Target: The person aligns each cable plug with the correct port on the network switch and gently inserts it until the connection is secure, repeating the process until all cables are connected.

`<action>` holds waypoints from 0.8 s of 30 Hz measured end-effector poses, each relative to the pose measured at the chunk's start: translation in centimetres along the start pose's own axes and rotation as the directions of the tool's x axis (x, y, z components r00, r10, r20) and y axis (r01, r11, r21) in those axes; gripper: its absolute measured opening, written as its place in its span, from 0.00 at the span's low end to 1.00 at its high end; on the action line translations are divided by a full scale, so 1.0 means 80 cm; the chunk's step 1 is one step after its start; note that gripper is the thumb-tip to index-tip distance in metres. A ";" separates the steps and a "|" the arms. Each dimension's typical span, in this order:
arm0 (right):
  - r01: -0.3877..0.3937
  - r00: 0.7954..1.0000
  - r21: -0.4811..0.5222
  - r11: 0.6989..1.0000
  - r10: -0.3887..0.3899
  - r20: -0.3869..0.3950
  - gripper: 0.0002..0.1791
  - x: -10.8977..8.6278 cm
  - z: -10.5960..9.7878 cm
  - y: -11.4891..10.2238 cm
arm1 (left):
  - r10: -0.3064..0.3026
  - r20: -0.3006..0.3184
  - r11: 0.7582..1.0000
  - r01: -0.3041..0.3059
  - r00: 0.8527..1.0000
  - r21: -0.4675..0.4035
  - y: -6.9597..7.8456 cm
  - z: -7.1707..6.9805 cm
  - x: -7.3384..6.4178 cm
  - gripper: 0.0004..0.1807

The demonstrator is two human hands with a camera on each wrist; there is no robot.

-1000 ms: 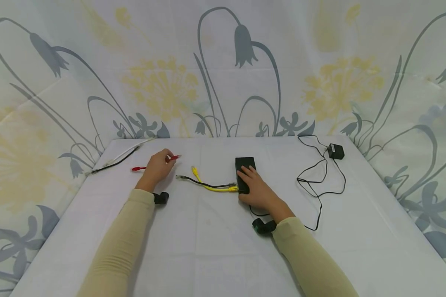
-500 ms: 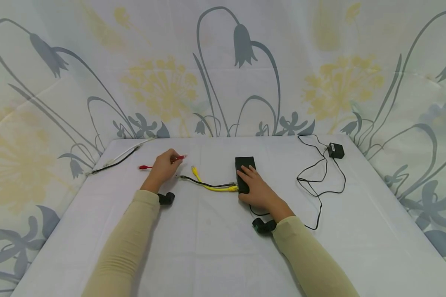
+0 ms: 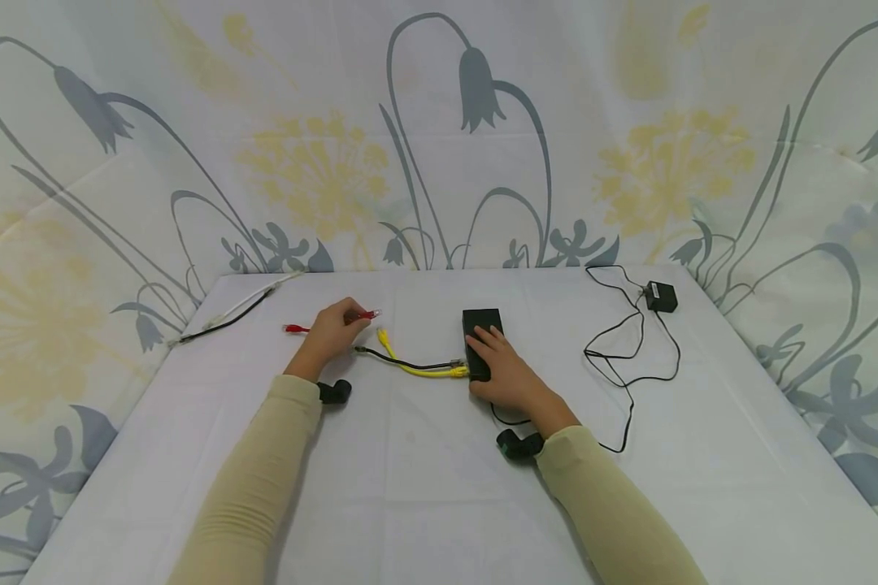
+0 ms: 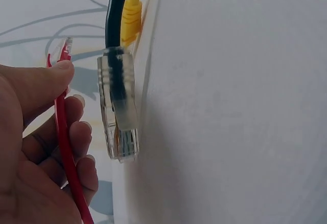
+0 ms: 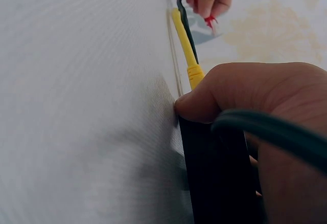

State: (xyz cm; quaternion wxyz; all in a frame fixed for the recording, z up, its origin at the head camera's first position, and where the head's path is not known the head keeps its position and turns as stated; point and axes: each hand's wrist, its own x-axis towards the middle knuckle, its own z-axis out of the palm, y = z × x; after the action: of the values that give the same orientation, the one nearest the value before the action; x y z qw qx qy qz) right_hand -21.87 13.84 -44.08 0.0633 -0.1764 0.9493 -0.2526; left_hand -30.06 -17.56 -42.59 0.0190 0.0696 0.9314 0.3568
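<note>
My left hand pinches a short red network cable between thumb and fingers, just behind one of its clear plugs. The cable's other end, with a red boot, sticks out left of the hand. My right hand holds a black network switch on the table, fingers spread over its top and thumb at its left edge. A black network cable and a yellow network cable run from the switch's left side. The black cable's free clear plug lies close to my left hand.
A black power adapter sits at the back right, its thin black cord looping over the white table. One black cable and one white cable lie along the left edge. A flowered cloth hangs behind.
My left hand has moved to the right with the red cable, toward the free ends of the yellow and black cables. The right hand and the switch have stayed in place.
</note>
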 end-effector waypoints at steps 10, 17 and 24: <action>0.002 1.000 -0.012 1.000 -0.002 -0.004 0.42 0.001 0.002 0.002 | 0.012 0.051 1.000 -0.011 0.999 -0.006 0.007 0.007 0.005 0.11; 0.013 1.000 -0.009 1.000 -0.013 -0.005 0.41 0.000 -0.001 -0.001 | 0.000 0.083 1.000 0.000 0.997 -0.006 0.017 0.008 0.006 0.11; 0.029 1.000 -0.007 1.000 -0.029 -0.008 0.41 -0.001 -0.001 0.000 | -0.005 0.108 1.000 0.007 0.994 -0.016 0.027 0.009 0.007 0.10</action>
State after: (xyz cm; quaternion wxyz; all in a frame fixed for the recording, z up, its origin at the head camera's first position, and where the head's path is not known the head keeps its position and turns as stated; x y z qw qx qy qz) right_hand -21.79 13.92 -43.98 0.0553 -0.1893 0.9477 -0.2509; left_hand -30.33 -15.43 -41.66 0.0708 0.0857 0.9262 0.3602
